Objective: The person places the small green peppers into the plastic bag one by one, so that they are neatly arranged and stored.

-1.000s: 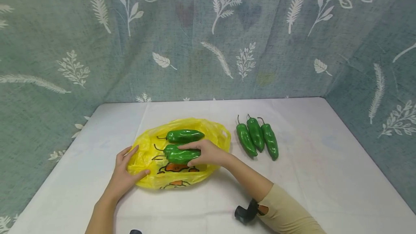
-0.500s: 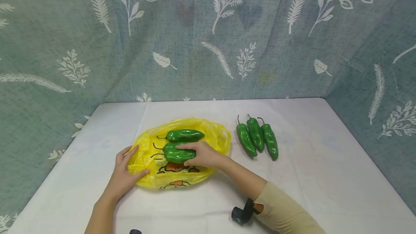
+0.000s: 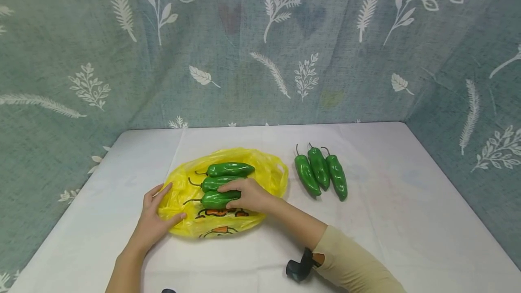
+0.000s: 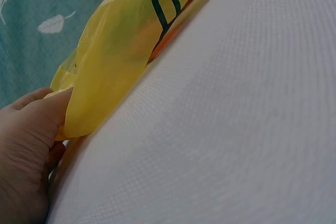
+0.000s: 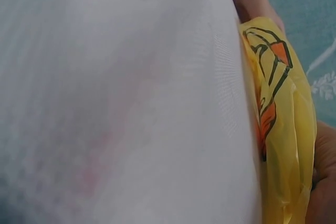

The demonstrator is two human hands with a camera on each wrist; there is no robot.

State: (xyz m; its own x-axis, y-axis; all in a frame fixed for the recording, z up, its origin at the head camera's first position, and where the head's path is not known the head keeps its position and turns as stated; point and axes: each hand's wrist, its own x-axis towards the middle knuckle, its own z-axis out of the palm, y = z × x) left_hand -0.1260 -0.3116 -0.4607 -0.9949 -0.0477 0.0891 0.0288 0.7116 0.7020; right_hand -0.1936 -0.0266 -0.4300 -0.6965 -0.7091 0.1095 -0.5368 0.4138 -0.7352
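In the head view a yellow plastic bag [image 3: 270,184] lies with its mouth spread open and an orange printed figure on it. Several green peppers are about: a far one [image 3: 231,169] and a middle one [image 3: 215,184] lie within the bag, stems to the left. My right hand [image 3: 249,195] grips the nearest pepper [image 3: 215,200] between thumb and fingers, covering its right end. At the bag's left edge my left hand [image 3: 156,216] rests with thumb and fingers spread apart. The left wrist view has the left hand [image 4: 31,140] against the yellow plastic [image 4: 113,72].
Three more green peppers [image 3: 319,168] lie side by side on the white table [image 3: 390,202], right of the bag. A grey-green leaf-patterned cloth [image 3: 228,89] hangs behind and along both sides. A black wrist camera [image 3: 299,268] sits on the right forearm near the beige sleeve.
My right hand has moved left with the nearest pepper, which now lies apart from the middle one. The middle pepper has shifted slightly left. The left hand stays in place.
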